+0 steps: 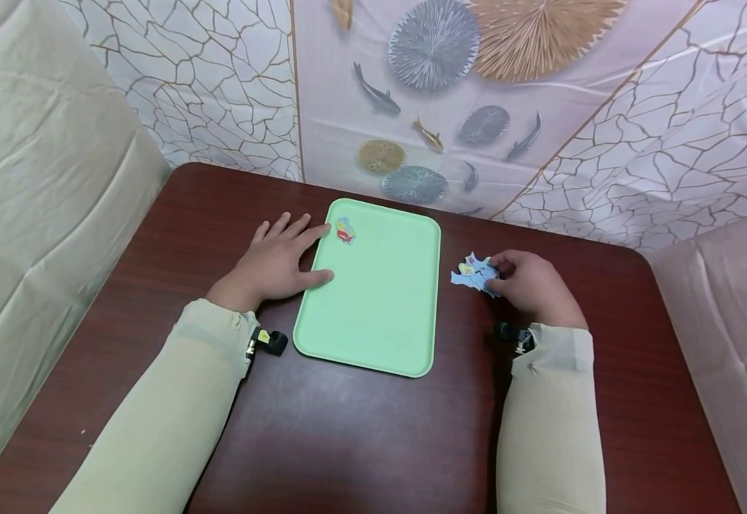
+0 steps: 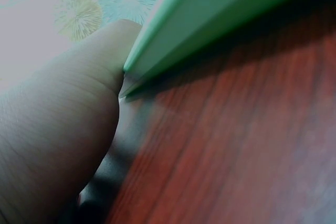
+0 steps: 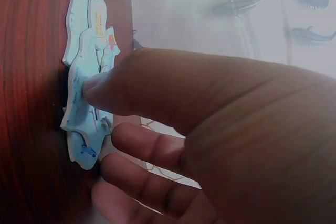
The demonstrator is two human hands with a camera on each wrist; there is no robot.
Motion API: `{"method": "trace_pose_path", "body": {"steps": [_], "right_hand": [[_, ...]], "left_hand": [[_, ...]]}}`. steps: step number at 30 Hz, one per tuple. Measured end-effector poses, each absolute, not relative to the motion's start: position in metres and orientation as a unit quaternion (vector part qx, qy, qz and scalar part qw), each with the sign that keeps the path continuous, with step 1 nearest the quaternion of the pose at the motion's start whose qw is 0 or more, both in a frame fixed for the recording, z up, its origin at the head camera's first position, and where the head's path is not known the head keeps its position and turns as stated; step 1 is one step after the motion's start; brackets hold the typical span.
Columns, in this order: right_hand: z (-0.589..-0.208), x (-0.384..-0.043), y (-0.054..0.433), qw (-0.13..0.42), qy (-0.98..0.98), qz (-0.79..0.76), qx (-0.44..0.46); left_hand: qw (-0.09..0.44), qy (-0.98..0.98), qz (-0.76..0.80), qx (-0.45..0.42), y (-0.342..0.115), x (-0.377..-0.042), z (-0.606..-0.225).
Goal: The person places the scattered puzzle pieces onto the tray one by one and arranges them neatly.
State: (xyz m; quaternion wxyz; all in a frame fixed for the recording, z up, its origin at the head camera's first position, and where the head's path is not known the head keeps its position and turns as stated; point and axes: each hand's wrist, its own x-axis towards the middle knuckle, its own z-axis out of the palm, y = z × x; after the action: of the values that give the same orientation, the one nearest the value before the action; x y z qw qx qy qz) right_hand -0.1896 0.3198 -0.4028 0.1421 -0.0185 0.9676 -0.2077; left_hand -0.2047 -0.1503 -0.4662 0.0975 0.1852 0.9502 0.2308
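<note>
My left hand (image 1: 273, 268) has its fingers spread at the left side of a light green tray (image 1: 373, 307), with the thumb over the rim. Inside the tray's upper left corner lies a small flat puzzle piece (image 1: 345, 230), coloured yellow, red and blue. To the right of the tray my right hand (image 1: 528, 282) pinches a light blue puzzle piece (image 3: 79, 85) between thumb and curled fingers. That piece is in a loose heap of jagged, map-like pieces (image 1: 470, 275) on the table. In the right wrist view the thumb covers part of it.
The dark reddish-brown table (image 1: 348, 442) lies under everything. Behind it hangs a patterned cloth (image 1: 232, 86) with fish and round motifs. Pale drapes (image 1: 46, 178) stand at both sides. Small black wrist cameras (image 1: 275, 343) sit by the cuffs.
</note>
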Motion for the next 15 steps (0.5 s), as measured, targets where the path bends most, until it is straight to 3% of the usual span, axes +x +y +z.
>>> {"method": "trace_pose_path", "body": {"steps": [15], "right_hand": [[-0.4079,-0.1916,0.3218,0.132,0.968,-0.214,-0.001]], "left_hand": [[0.097,0.951,0.23,0.185,-0.1494,-0.2041,-0.4639]]}}
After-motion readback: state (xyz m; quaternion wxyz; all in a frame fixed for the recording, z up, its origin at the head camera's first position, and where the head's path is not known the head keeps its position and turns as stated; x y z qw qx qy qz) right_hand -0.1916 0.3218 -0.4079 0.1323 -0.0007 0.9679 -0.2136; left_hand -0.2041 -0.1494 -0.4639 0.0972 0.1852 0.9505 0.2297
